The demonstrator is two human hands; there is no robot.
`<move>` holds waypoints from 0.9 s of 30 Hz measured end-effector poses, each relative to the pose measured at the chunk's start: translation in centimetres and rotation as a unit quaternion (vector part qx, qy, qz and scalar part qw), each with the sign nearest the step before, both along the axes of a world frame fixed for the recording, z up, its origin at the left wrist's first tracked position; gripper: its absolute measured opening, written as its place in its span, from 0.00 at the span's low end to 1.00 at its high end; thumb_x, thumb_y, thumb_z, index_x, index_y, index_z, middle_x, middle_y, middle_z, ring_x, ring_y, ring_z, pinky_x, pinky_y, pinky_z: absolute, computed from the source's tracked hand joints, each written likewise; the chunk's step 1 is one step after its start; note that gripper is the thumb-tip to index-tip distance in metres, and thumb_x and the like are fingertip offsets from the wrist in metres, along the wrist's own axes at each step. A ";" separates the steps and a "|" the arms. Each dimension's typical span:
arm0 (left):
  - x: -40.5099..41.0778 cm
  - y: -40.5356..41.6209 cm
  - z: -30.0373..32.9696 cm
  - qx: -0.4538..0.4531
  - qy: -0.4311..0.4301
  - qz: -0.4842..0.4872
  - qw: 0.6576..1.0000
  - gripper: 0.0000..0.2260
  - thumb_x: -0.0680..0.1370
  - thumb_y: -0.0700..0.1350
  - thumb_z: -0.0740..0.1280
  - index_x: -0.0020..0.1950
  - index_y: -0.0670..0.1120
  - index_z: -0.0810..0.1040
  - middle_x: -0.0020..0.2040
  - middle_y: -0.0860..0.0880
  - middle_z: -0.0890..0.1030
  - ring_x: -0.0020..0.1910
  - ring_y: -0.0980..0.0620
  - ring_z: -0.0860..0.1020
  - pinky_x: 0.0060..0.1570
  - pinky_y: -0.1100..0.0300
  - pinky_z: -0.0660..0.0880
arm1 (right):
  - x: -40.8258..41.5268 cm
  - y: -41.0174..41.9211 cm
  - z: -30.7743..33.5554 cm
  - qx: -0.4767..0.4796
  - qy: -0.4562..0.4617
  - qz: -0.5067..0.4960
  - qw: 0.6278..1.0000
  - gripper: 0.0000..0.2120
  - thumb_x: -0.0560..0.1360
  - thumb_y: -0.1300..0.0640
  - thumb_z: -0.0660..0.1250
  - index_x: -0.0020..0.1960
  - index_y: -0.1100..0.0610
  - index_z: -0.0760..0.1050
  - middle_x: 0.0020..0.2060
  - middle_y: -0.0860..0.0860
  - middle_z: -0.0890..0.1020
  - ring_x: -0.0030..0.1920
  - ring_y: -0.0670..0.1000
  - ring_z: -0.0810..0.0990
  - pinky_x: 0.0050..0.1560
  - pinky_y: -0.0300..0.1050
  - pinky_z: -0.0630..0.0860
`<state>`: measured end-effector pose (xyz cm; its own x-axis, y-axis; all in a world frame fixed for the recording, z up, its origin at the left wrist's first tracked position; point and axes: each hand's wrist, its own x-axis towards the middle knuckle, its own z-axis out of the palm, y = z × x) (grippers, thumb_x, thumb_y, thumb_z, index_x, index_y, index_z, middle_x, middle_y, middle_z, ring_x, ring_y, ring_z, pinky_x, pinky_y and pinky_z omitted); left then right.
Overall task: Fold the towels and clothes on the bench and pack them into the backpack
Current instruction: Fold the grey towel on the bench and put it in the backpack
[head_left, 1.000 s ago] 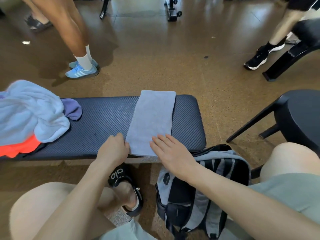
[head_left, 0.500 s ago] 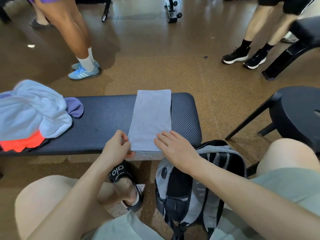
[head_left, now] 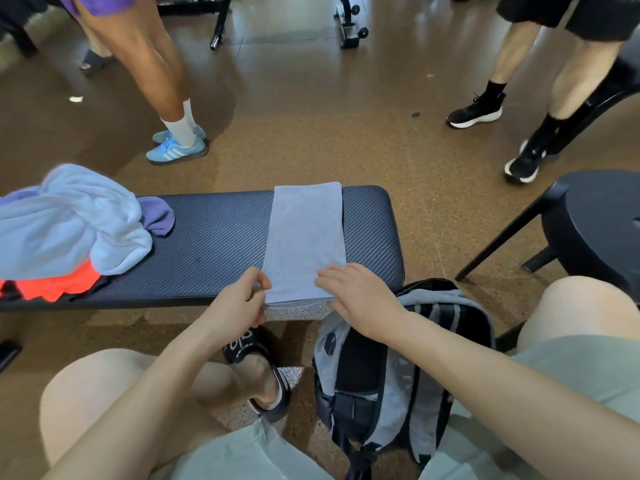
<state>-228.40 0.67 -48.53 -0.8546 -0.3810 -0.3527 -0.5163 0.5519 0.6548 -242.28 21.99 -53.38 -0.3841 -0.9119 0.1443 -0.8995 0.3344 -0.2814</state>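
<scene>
Towel [head_left: 306, 237], grey and already folded into a strip across the bench [head_left: 214, 244], is being pinched at its near corner by the left hand [head_left: 239, 303] while the right hand [head_left: 360, 292] is pressing it flat-fingered, leaving the clothes pile [head_left: 69, 226] unfolded and the backpack [head_left: 398, 368] seemingly unpacked.

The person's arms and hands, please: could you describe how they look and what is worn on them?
Both arms are bare as far as the view shows; no sleeves, gloves, watch or bracelet appear. The left hand and right hand carry no rings that I can make out. Pale green shorts cover the thighs.
</scene>
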 end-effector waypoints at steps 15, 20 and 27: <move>-2.6 -2.5 1.0 -0.062 0.098 -0.080 0.990 0.13 0.82 0.49 0.66 0.38 0.50 0.73 0.37 0.49 0.73 0.37 0.54 0.71 0.41 0.54 0.66 | -2.5 -1.7 4.1 -0.061 -0.331 -0.195 0.921 0.14 0.81 0.50 0.62 0.42 0.58 0.70 0.35 0.53 0.76 0.35 0.50 0.73 0.38 0.49 0.66; -3.6 -3.2 -0.1 -0.031 0.099 -0.063 0.993 0.14 0.84 0.51 0.62 0.43 0.44 0.73 0.40 0.46 0.76 0.38 0.52 0.72 0.41 0.53 0.68 | -2.7 -2.5 3.2 -0.060 -0.301 -0.240 0.921 0.17 0.81 0.45 0.58 0.43 0.58 0.69 0.34 0.54 0.76 0.39 0.56 0.76 0.38 0.49 0.65; -4.7 -2.7 -1.5 -0.015 0.087 -0.036 0.995 0.18 0.85 0.53 0.60 0.43 0.41 0.73 0.36 0.48 0.74 0.36 0.50 0.72 0.38 0.52 0.65 | -2.8 -2.7 1.6 -0.048 -0.246 -0.286 0.925 0.23 0.81 0.44 0.57 0.32 0.57 0.62 0.31 0.51 0.71 0.38 0.56 0.73 0.41 0.50 0.64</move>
<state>-233.10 -2.02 -50.02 -0.9272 -0.3252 -0.1861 -0.3551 0.6041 0.7134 -245.06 19.26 -51.79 -0.8402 -0.5316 -0.1070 -0.3383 0.6680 -0.6628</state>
